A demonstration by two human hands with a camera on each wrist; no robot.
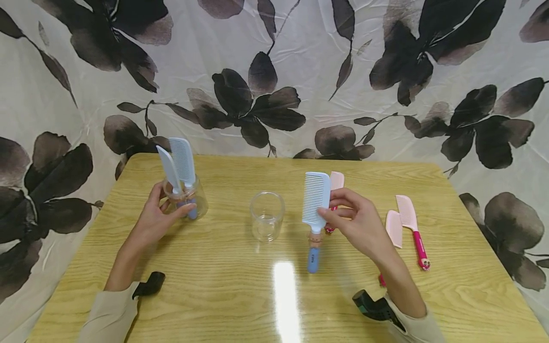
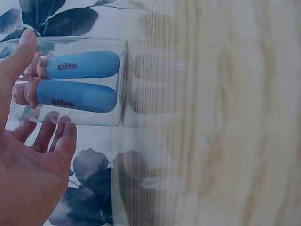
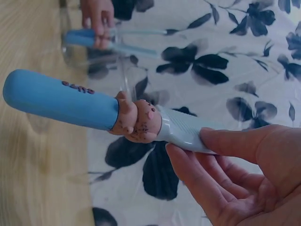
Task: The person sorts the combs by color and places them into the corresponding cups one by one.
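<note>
Right hand (image 1: 358, 224): thumb and fingers pinch the held blue comb (image 1: 316, 200) low on its toothed head, by the spine.
Comb's long axis: near upright, slightly tilted, teeth up and handle down; the animal figure (image 3: 141, 120) at the neck sits below the fingertips.
Comb to glass: the middle glass (image 1: 267, 209) stands to the left of the comb, near but apart, its rim facing up; the right hand is nearer to it than the left hand (image 1: 160, 219).
Left fingers: curled round the left glass (image 1: 201, 202), thumb on the near side.
In that glass: two more blue combs (image 1: 183, 159), handles down, heads above the rim.
Pink combs (image 1: 407, 212): lying on the table (image 1: 223, 295), one behind the right hand, two farther right.
Hard to see: whether the held handle's end touches the table; part of two pink combs behind the right hand and wrist; the middle glass, blurred behind the comb in the right wrist view; the two combs' heads, cut off in the left wrist view.
</note>
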